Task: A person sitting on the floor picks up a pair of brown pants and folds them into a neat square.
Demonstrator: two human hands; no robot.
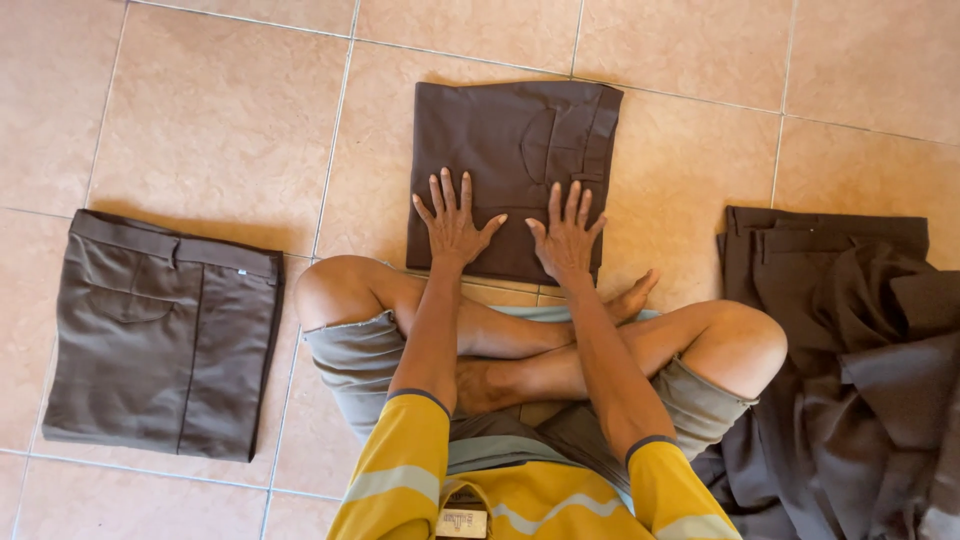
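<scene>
Head view: left hand (pixel 452 222) and right hand (pixel 566 236) pressed flat, fingers spread and released, on folded brown trousers (pixel 500 130) on the floor (pixel 220 110) before crossed legs. Seemingly finished: folded grey pair (pixel 160 335) at the left; probably left: unfolded pile (pixel 850 370) at the right.

Bright, warm, even daylight; soft short shadows at the upper edges of the folded trousers (pixel 510 170). Sharp throughout (slight wide-angle bending at edges), faint sheen on the tiled floor (pixel 220 110).
</scene>
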